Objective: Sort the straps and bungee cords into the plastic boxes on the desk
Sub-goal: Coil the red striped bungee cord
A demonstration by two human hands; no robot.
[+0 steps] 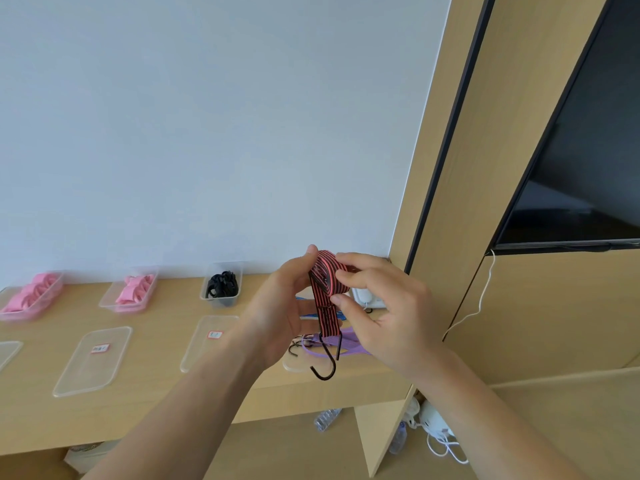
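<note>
Both hands hold a rolled red-and-black bungee cord in the air above the right end of the desk. The left hand curls round the roll from the left with its thumb on top, and the right hand pinches it from the right between thumb and fingers. The cord's loose end hangs down between the hands and ends in a dark hook. Below it a purple strap lies on a clear lid, with a blue cord just behind. Further left along the wall stand a box of black straps and two boxes of pink straps; two more lids lie flat in front of them.
</note>
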